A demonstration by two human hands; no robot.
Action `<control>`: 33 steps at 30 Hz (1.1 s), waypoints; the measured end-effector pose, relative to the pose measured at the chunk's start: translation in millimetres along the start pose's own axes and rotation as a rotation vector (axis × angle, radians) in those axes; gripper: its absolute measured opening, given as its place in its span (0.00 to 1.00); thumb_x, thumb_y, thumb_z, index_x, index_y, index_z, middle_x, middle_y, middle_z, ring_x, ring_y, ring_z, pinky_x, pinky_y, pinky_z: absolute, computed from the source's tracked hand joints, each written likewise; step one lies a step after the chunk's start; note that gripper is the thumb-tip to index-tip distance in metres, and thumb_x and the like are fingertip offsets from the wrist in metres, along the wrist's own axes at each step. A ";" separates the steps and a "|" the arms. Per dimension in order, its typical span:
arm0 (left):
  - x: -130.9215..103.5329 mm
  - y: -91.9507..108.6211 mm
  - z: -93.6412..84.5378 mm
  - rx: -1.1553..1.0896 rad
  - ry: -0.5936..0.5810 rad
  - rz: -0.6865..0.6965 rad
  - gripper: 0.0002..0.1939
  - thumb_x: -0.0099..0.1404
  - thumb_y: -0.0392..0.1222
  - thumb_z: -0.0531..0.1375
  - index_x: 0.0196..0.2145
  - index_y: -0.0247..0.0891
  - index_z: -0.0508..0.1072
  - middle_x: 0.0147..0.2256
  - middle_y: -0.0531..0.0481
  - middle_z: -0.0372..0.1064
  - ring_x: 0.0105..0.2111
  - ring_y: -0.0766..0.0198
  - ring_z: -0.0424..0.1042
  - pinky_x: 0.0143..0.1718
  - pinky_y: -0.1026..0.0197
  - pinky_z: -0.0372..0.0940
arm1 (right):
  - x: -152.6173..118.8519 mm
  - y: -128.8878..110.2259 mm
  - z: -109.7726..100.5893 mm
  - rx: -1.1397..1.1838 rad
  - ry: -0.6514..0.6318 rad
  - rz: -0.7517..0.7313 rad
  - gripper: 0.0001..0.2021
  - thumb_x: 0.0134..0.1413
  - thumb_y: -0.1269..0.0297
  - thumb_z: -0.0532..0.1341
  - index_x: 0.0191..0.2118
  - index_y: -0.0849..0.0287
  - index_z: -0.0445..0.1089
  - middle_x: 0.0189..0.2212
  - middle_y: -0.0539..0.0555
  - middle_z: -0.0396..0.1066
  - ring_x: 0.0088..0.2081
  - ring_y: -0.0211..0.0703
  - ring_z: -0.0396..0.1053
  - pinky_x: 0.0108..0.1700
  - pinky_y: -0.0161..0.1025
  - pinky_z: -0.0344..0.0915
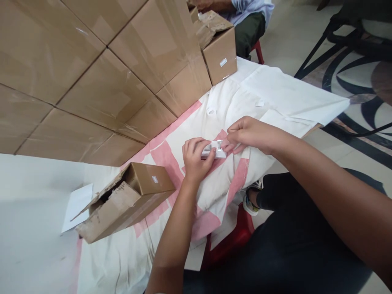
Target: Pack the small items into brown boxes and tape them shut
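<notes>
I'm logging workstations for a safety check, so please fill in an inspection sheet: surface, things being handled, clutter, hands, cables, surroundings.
Surface: pink-and-white cloth, wrinkled.
Things being handled: one small white item with a window-like opening; details too small to tell.
Clutter: open carton with torn flaps; white ring; small white piece.
Hands: left hand holds the white item; right hand is at its other end, fingers curled, grip unclear.
Cables: nothing seen.
Surroundings: stacked brown cartons alongside; second open carton at the far end, near another person; red stool under the wearer.
</notes>
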State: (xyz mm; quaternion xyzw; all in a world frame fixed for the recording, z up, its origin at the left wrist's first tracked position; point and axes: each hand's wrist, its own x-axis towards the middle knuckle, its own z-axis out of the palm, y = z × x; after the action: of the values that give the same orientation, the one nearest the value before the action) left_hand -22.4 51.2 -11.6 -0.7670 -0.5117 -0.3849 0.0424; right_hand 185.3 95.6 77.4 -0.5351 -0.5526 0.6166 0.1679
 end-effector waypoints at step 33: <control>-1.1 1.5 5.1 -0.023 0.025 -0.119 0.05 0.65 0.39 0.62 0.40 0.42 0.74 0.40 0.47 0.72 0.44 0.55 0.68 0.49 0.52 0.61 | 10.6 17.3 -19.8 -0.364 -0.066 -0.074 0.14 0.49 0.62 0.66 0.17 0.56 0.68 0.23 0.58 0.73 0.33 0.50 0.72 0.33 0.41 0.67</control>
State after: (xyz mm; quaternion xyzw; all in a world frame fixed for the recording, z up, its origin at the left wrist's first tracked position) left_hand -18.5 52.1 -15.4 -0.7308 -0.5512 -0.4022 0.0172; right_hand 204.8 108.3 61.1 -0.5155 -0.6795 0.5170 0.0728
